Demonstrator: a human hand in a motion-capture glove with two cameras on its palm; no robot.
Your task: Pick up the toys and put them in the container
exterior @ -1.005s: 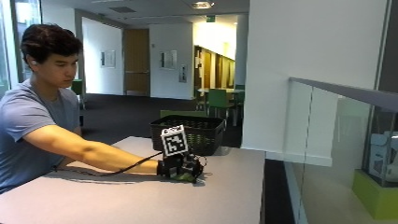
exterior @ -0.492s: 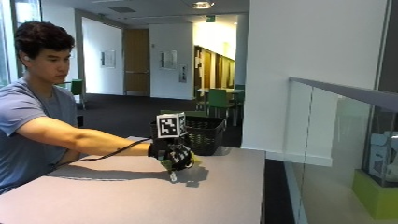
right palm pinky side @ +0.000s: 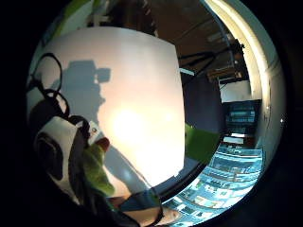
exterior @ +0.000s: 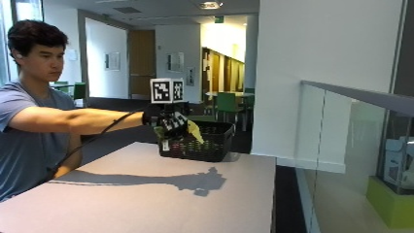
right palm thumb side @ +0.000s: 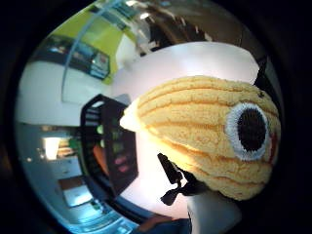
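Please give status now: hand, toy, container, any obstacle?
Gloved right hand grips yellow plush toy, raised above table. Black basket just beyond hand, at table's far edge. Nothing seen in the way.

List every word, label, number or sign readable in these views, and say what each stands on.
None can be read.
White tag on the plush toy held by the gloved right hand: print too small.
Green sign over the far corridor: blurred.
Wall frames behind the person: too blurred.
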